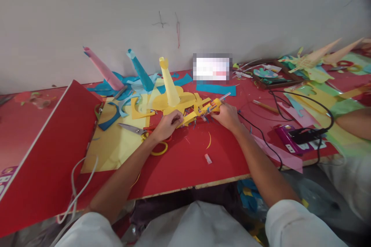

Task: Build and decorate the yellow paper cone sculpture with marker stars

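Note:
My left hand (pixel 169 125) is closed in a pinch on the near end of a yellow paper strip (pixel 189 118). My right hand (pixel 227 116) is wrapped round a yellow hot glue gun (pixel 215 105); a clear glue stick (pixel 226 95) juts from its back. The gun's front is close to the strip among small paper scraps, and whether they touch I cannot tell. Beneath my left wrist lie scissors (pixel 133 128) with yellow handles, partly covered. Just behind my hands a pale yellow paper cone (pixel 171 90) stands on yellow cut paper.
Blue (pixel 142 73) and pink (pixel 106 71) paper cones stand further left. A red upright board (pixel 55 142) borders the left side. On the right are a purple power strip (pixel 290 139) with black cables, a pencil (pixel 265 106), a tray (pixel 272 85) and another person's arm (pixel 355 122).

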A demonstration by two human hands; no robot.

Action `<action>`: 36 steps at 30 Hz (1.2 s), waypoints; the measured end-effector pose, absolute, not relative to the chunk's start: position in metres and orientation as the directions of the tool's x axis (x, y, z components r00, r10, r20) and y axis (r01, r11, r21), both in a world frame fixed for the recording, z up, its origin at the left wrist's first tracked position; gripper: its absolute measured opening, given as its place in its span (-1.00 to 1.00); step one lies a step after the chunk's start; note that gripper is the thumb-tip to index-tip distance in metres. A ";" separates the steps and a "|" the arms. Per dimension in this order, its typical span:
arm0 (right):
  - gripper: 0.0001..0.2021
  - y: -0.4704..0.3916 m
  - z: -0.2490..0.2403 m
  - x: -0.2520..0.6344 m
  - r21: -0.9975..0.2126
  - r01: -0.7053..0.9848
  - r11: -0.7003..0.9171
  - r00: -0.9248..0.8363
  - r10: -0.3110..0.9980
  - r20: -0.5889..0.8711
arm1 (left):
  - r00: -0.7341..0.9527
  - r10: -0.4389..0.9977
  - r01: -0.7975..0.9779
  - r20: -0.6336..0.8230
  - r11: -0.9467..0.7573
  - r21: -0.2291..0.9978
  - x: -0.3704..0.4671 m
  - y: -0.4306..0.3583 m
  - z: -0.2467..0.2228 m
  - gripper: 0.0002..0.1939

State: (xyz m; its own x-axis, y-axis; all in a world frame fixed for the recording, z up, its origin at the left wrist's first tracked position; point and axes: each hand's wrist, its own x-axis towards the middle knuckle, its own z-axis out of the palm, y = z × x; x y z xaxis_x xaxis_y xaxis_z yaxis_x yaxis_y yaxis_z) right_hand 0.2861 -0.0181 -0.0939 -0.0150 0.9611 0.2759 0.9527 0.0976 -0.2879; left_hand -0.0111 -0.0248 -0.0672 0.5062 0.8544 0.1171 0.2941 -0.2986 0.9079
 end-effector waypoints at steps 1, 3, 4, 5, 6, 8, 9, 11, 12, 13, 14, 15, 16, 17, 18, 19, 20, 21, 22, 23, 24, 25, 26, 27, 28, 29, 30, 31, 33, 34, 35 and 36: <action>-0.64 -0.018 -0.094 0.286 -0.278 0.955 0.100 -0.023 0.963 0.269 | 0.507 0.854 0.295 0.117 -0.299 0.907 -0.011 -0.025 -0.067 -0.79; -0.65 -0.018 -0.094 0.287 -0.258 0.960 0.106 -0.038 0.965 0.259 | 0.509 0.853 0.291 0.117 -0.298 0.909 -0.011 -0.025 -0.067 -0.79; -0.65 -0.018 -0.094 0.287 -0.247 0.963 0.110 -0.044 0.966 0.255 | 0.510 0.853 0.288 0.114 -0.294 0.911 -0.011 -0.025 -0.067 -0.79; -0.66 -0.017 -0.094 0.287 -0.236 0.965 0.111 -0.050 0.967 0.251 | 0.510 0.853 0.285 0.110 -0.288 0.914 -0.011 -0.025 -0.067 -0.78; -0.66 -0.017 -0.094 0.288 -0.224 0.968 0.111 -0.054 0.968 0.246 | 0.511 0.853 0.284 0.105 -0.283 0.916 -0.011 -0.025 -0.067 -0.78; -0.68 -0.016 -0.094 0.288 -0.201 0.973 0.111 -0.063 0.971 0.233 | 0.514 0.852 0.286 0.099 -0.279 0.917 -0.011 -0.025 -0.067 -0.77; -0.68 -0.016 -0.094 0.288 -0.194 0.974 0.114 -0.069 0.972 0.225 | 0.515 0.852 0.287 0.099 -0.280 0.916 -0.011 -0.025 -0.067 -0.78; -0.68 -0.016 -0.094 0.288 -0.183 0.976 0.121 -0.081 0.974 0.212 | 0.513 0.853 0.288 0.101 -0.281 0.915 -0.011 -0.026 -0.067 -0.79; -0.68 -0.016 -0.093 0.288 -0.178 0.976 0.123 -0.085 0.975 0.206 | 0.512 0.853 0.287 0.100 -0.279 0.916 -0.011 -0.026 -0.067 -0.80; -0.68 -0.016 -0.093 0.288 -0.173 0.977 0.124 -0.089 0.976 0.201 | 0.510 0.854 0.286 0.099 -0.277 0.917 -0.011 -0.026 -0.067 -0.80; -0.68 -0.017 -0.092 0.288 -0.168 0.978 0.125 -0.091 0.976 0.196 | 0.509 0.855 0.287 0.098 -0.276 0.918 -0.011 -0.026 -0.067 -0.80; -0.68 -0.017 -0.092 0.288 -0.164 0.978 0.126 -0.094 0.977 0.192 | 0.508 0.856 0.290 0.097 -0.276 0.916 -0.011 -0.026 -0.068 -0.81; -0.68 -0.017 -0.091 0.288 -0.162 0.978 0.128 -0.097 0.978 0.187 | 0.507 0.856 0.294 0.096 -0.277 0.915 -0.011 -0.026 -0.068 -0.81; -0.68 -0.017 -0.090 0.288 -0.162 0.978 0.131 -0.100 0.978 0.183 | 0.508 0.856 0.298 0.096 -0.279 0.913 -0.011 -0.026 -0.067 -0.81; -0.69 -0.017 -0.089 0.288 -0.163 0.977 0.134 -0.104 0.978 0.179 | 0.510 0.855 0.301 0.097 -0.282 0.911 -0.011 -0.026 -0.067 -0.81; -0.70 -0.017 -0.089 0.288 -0.165 0.976 0.139 -0.110 0.978 0.175 | 0.513 0.853 0.301 0.097 -0.284 0.910 -0.011 -0.026 -0.067 -0.81; -0.71 -0.017 -0.088 0.288 -0.165 0.976 0.144 -0.116 0.979 0.170 | 0.516 0.851 0.298 0.098 -0.285 0.911 -0.011 -0.026 -0.067 -0.80; -0.72 -0.017 -0.088 0.287 -0.165 0.975 0.147 -0.120 0.979 0.166 | 0.519 0.849 0.293 0.098 -0.285 0.913 -0.010 -0.027 -0.066 -0.80; -0.72 -0.017 -0.088 0.287 -0.163 0.975 0.148 -0.122 0.979 0.162 | 0.520 0.848 0.287 0.100 -0.284 0.915 -0.010 -0.027 -0.066 -0.80; -0.73 -0.017 -0.087 0.287 -0.160 0.976 0.149 -0.124 0.980 0.159 | 0.518 0.849 0.284 0.103 -0.284 0.916 -0.010 -0.027 -0.066 -0.81; -0.73 -0.017 -0.088 0.287 -0.159 0.976 0.150 -0.125 0.980 0.157 | 0.516 0.850 0.281 0.107 -0.287 0.916 -0.011 -0.027 -0.066 -0.81; -0.72 -0.017 -0.088 0.288 -0.158 0.976 0.148 -0.123 0.980 0.157 | 0.515 0.850 0.282 0.114 -0.293 0.914 -0.011 -0.027 -0.066 -0.81; -0.72 -0.016 -0.088 0.288 -0.160 0.976 0.146 -0.120 0.980 0.159 | 0.515 0.849 0.287 0.121 -0.303 0.909 -0.011 -0.028 -0.065 -0.81; -0.72 -0.016 -0.089 0.288 -0.164 0.976 0.143 -0.117 0.980 0.162 | 0.515 0.848 0.295 0.128 -0.316 0.902 -0.011 -0.028 -0.065 -0.81; -0.72 -0.015 -0.090 0.288 -0.168 0.976 0.141 -0.113 0.980 0.165 | 0.512 0.848 0.306 0.136 -0.329 0.893 -0.012 -0.028 -0.065 -0.81; -0.71 -0.015 -0.090 0.288 -0.172 0.976 0.137 -0.108 0.980 0.168 | 0.507 0.849 0.320 0.148 -0.345 0.882 -0.012 -0.028 -0.065 -0.82; -0.71 -0.015 -0.091 0.288 -0.176 0.975 0.133 -0.103 0.980 0.170 | 0.500 0.850 0.334 0.165 -0.366 0.869 -0.012 -0.027 -0.065 -0.82; -0.71 -0.014 -0.091 0.288 -0.178 0.976 0.129 -0.099 0.981 0.168 | 0.493 0.849 0.348 0.189 -0.391 0.852 -0.012 -0.027 -0.065 -0.83; -0.71 -0.014 -0.092 0.288 -0.175 0.977 0.120 -0.092 0.983 0.161 | 0.476 0.844 0.374 0.245 -0.447 0.813 -0.013 -0.025 -0.066 -0.86; -0.70 -0.015 -0.091 0.288 -0.172 0.978 0.116 -0.089 0.984 0.157 | 0.471 0.840 0.387 0.269 -0.471 0.792 -0.013 -0.025 -0.067 -0.88; -0.70 -0.015 -0.091 0.287 -0.169 0.979 0.114 -0.087 0.984 0.156 | 0.469 0.836 0.401 0.284 -0.489 0.775 -0.013 -0.024 -0.068 -0.89; -0.69 -0.015 -0.090 0.287 -0.167 0.979 0.113 -0.086 0.984 0.158 | 0.470 0.833 0.417 0.291 -0.500 0.759 -0.013 -0.023 -0.069 -0.90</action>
